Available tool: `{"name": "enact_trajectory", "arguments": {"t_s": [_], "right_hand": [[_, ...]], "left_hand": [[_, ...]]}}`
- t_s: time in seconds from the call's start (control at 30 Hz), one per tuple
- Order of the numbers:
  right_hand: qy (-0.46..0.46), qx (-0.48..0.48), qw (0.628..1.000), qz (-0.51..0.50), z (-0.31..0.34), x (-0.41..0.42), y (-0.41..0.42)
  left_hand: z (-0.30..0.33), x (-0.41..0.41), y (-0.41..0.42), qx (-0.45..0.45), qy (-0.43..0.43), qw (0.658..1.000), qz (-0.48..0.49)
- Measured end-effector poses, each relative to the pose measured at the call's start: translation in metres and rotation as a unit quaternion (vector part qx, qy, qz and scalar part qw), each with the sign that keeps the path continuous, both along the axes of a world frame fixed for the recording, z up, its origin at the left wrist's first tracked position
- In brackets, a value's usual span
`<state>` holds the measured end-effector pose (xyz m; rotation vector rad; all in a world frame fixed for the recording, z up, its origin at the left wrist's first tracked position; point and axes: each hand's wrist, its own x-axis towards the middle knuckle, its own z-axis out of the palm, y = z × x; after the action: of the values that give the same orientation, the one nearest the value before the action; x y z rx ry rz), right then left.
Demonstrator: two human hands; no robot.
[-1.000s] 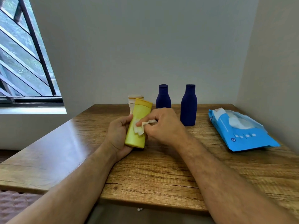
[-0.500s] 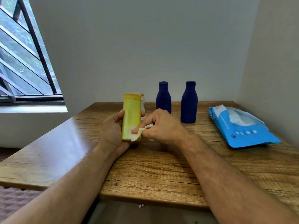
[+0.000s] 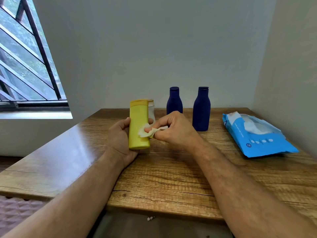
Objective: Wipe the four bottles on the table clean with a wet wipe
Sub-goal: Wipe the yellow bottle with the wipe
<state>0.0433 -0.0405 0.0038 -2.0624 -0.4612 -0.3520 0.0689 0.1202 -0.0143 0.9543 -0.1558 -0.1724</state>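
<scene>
The left hand [image 3: 120,141] grasps the upright yellow bottle [image 3: 138,124] above the table [image 3: 171,177]. At its 3 o'clock, the right hand [image 3: 173,131] pinches a wet wipe [image 3: 149,132] against it. Two blue bottles [image 3: 201,109] stand at 1 o'clock.

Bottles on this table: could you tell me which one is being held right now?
The yellow bottle, gripped by the left hand; the others stand untouched.

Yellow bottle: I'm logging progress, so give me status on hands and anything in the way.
Left hand grips yellow bottle upright. Right hand pinches wet wipe against its side. White bottle close behind; nothing blocking.
</scene>
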Motion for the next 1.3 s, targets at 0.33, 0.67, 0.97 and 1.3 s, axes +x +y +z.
{"name": "enact_trajectory", "arguments": {"t_s": [0.33, 0.67, 0.97, 1.3], "right_hand": [[-0.102, 0.07, 0.988, -0.094, 0.0, 0.0, 0.005], [0.023, -0.039, 0.998, 0.05, -0.004, -0.006, 0.012], [-0.101, 0.057, 0.992, -0.045, -0.006, -0.002, 0.009], [-0.002, -0.075, 0.996, 0.039, -0.006, -0.008, 0.017]], "left_hand": [[-0.003, -0.003, -0.007, 0.094, -0.052, 0.994, -0.005], [-0.004, 0.002, 0.003, -0.019, -0.049, 0.998, 0.037], [-0.004, -0.001, -0.005, 0.06, -0.027, 0.998, -0.009], [-0.003, 0.002, -0.001, 0.011, 0.04, 0.999, -0.024]]}}
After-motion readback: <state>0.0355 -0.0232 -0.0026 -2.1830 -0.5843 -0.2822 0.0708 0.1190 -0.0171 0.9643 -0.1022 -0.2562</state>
